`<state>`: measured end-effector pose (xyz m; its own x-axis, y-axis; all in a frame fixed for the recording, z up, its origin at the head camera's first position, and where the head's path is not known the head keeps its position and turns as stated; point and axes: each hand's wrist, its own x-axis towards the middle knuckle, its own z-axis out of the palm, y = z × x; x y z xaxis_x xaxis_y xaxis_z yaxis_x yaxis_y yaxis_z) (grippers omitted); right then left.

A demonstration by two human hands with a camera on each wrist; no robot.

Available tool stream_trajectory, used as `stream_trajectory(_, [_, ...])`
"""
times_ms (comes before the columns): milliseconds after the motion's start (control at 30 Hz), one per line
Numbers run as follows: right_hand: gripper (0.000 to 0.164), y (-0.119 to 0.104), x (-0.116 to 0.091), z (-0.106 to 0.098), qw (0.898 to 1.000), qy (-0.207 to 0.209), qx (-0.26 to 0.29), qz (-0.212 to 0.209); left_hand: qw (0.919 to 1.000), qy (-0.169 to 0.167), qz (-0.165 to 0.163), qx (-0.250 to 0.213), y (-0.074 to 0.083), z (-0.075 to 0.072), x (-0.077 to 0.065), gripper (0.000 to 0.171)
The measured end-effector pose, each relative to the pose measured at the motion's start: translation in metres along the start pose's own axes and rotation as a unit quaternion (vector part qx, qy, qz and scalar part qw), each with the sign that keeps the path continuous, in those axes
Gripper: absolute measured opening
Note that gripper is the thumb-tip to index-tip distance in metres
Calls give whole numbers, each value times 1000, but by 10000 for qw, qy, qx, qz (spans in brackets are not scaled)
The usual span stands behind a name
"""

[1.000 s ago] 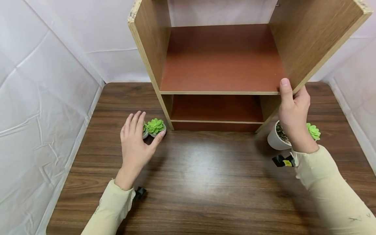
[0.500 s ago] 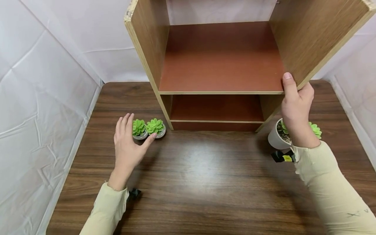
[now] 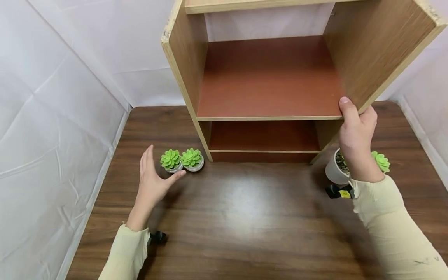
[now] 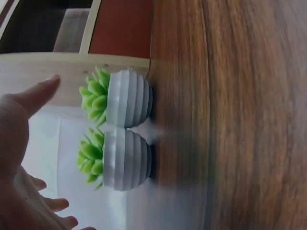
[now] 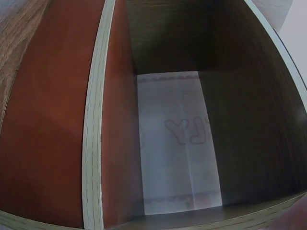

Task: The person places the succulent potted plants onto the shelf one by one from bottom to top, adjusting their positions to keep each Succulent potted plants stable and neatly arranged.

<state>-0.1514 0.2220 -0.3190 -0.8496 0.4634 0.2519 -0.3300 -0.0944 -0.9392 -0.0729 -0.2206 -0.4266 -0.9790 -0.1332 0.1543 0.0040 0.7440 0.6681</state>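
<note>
A wooden shelf unit [image 3: 269,83] with reddish-brown shelf boards stands on the table. My right hand [image 3: 356,134] grips the front edge of its right side panel [image 3: 381,58], thumb inside and fingers on the outer face. Left of the unit sit two small potted succulents side by side, the left succulent [image 3: 170,159] and the right succulent [image 3: 191,157]. Their ribbed grey pots [image 4: 127,158] stand upright in the left wrist view. Beside them, my left hand [image 3: 154,181] holds nothing, its thumb and fingers spread wide apart.
A larger white pot [image 3: 335,171] with a green plant stands by the unit's right side, partly behind my right wrist. White sheeting [image 3: 63,128] walls the brown wooden table [image 3: 245,233] at the left, back and right.
My left hand has drawn back leftward from the succulents, so both now show fully. The right hand keeps its grip on the side panel. The head view has shifted slightly.
</note>
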Motion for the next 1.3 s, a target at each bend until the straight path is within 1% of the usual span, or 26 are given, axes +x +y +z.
stream_trajectory(67, [19, 2, -2, -1, 10000, 1, -82, -34, 9997, -162, -172, -84, -3, -1, -2, 118])
stream_trajectory(133, [19, 3, -3, -1, 9999, -27, -78, -140, 9990, -302, -249, -199, -6, -1, -2, 121])
stream_trajectory(267, [18, 1, -2, 0, 9995, -62, 59, -300, 9972, -451, -423, -429, -8, 1, 2, 126])
stream_trajectory(433, [18, 0, -2, 2, 9989, -62, 204, -416, 9946, -525, -585, -673, -12, 4, 7, 126])
stream_trajectory(600, [17, 2, -3, 3, 9979, -33, 488, -429, 9898, -590, -681, -1103, -19, 6, 12, 122])
stream_trajectory(700, [17, 3, -3, 5, 9974, -16, 597, -409, 9874, -547, -707, -1309, -21, 7, 13, 121])
stream_trajectory(833, [18, 2, -4, 8, 9975, 42, 583, -404, 9840, -443, -757, -1552, -23, 9, 15, 120])
stream_trajectory(900, [17, 2, -5, 8, 9977, 106, 529, -406, 9795, -449, -831, -1782, -23, 10, 14, 119])
stream_trajectory(1067, [17, 4, -8, 5, 9979, 191, 423, -447, 9601, -470, -1084, -2534, -25, 14, 15, 116])
stream_trajectory(1100, [17, 5, -8, 4, 9979, 196, 407, -467, 9582, -473, -1092, -2603, -25, 15, 16, 115])
stream_trajectory(1200, [18, 7, -11, 2, 9974, 237, 474, -488, 9568, -492, -1024, -2675, -23, 16, 17, 113])
stream_trajectory(1300, [17, 8, -12, 3, 9968, 259, 546, -530, 9544, -398, -1029, -2775, -21, 18, 18, 107])
